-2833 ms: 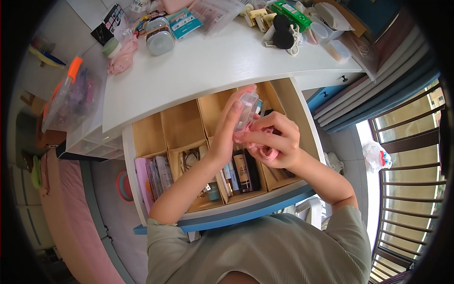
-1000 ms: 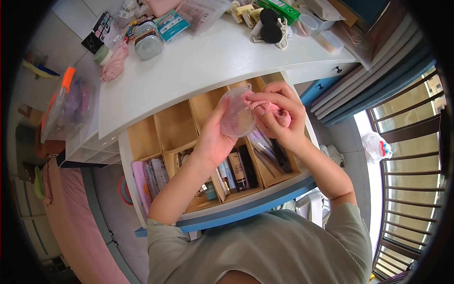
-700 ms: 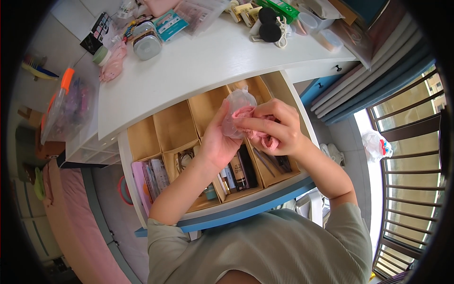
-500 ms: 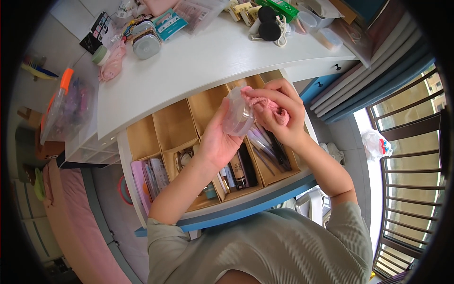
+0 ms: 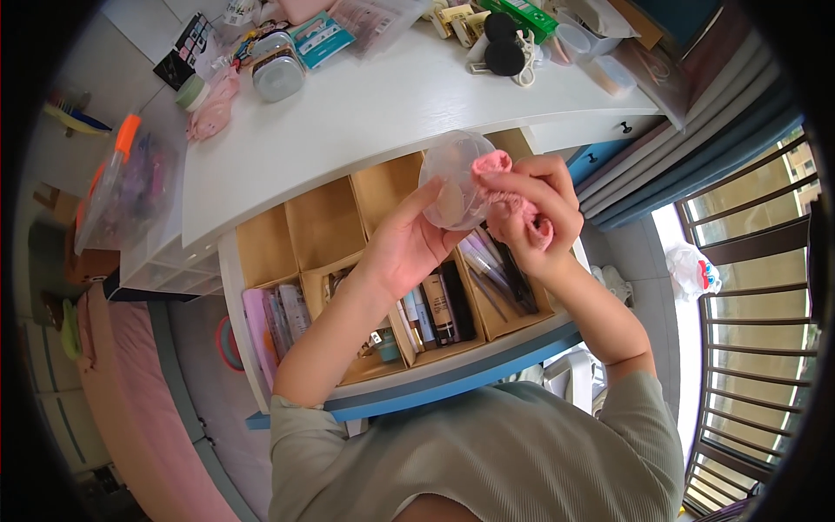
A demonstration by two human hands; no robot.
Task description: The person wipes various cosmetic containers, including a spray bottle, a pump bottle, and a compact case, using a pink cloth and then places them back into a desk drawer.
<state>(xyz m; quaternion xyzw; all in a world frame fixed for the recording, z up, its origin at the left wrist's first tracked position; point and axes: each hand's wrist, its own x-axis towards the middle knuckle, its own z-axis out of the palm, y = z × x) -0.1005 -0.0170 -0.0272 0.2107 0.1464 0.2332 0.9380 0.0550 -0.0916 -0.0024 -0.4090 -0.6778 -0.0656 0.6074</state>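
Observation:
My left hand is wrapped round a clear, round plastic container, thumb on its near side, above the open drawer. In my right hand a crumpled pink cloth is pinched, part of it against the container's right rim. Cardboard dividers split the drawer into sections. Below my hands, its front sections hold makeup tubes, brushes or pencils, and a small teal jar. My left forearm hides part of the front sections.
Behind the drawer is a white desktop with a grey-lidded box, black round puffs and a green box. A clear bin with orange handles stands at left. Curtains and a barred window are at right.
The container has turned in my left hand, its round face now more toward me. My right hand has moved slightly right with the cloth. The view has shifted a little.

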